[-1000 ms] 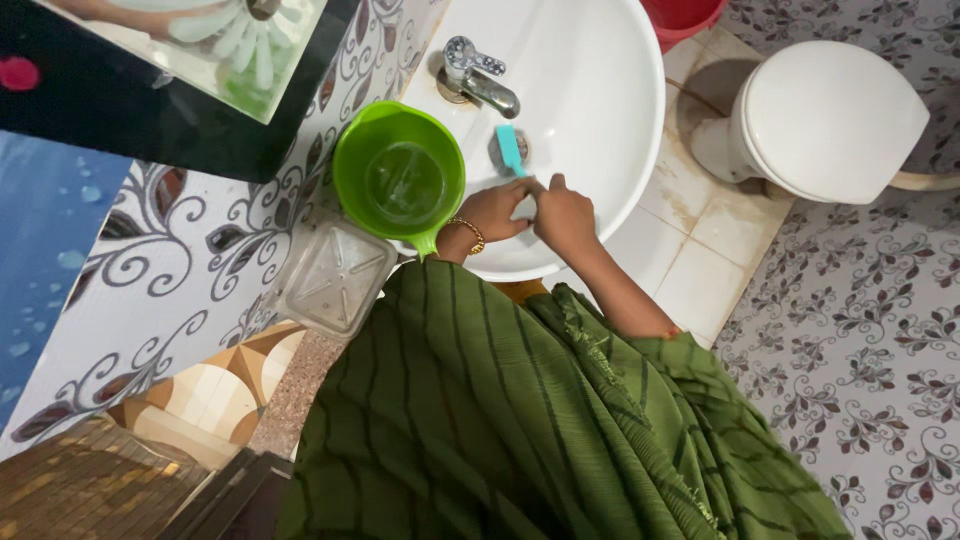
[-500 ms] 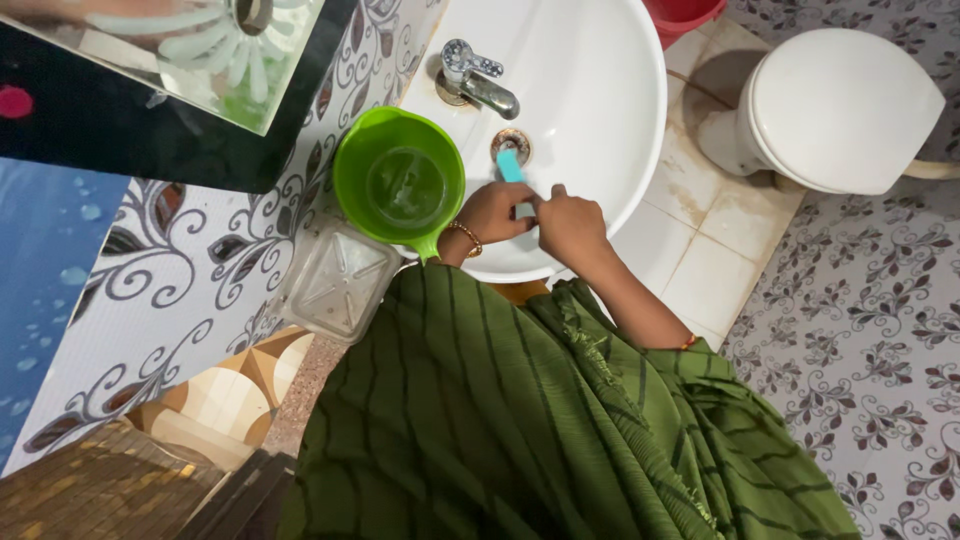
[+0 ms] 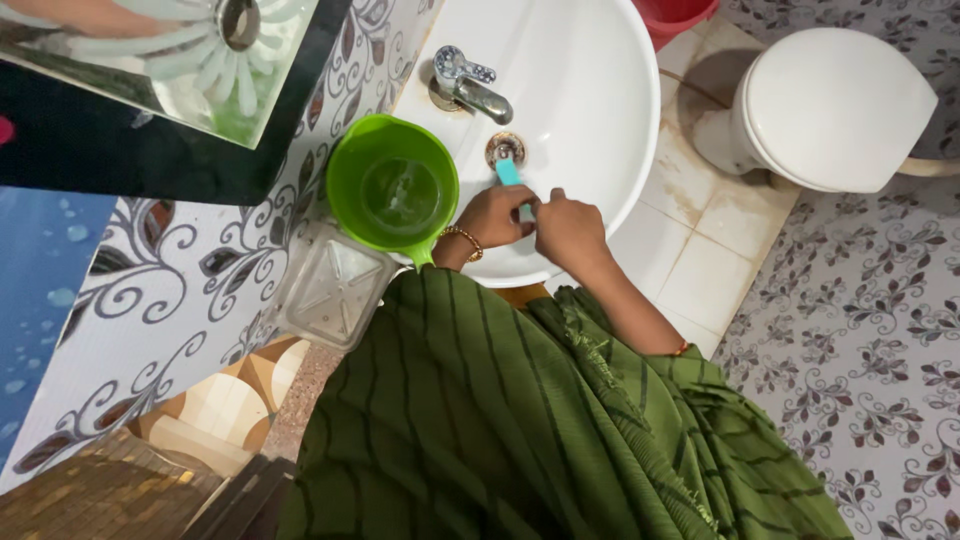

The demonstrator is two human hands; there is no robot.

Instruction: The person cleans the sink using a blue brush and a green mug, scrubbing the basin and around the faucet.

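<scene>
Both hands meet over the round white ceramic basin (image 3: 590, 90): left hand (image 3: 495, 215) and right hand (image 3: 568, 228) are clamped together on a small teal plastic brush (image 3: 510, 175) at the drain. Short, firm strokes probably suit best. At nine o'clock, a green plastic mug (image 3: 392, 195) holds some water.

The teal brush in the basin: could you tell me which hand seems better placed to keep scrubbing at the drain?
Probably the left hand: its fingers seem wrapped round the teal brush, whose head sits at the drain. The right hand only steadies the handle's end.
</scene>
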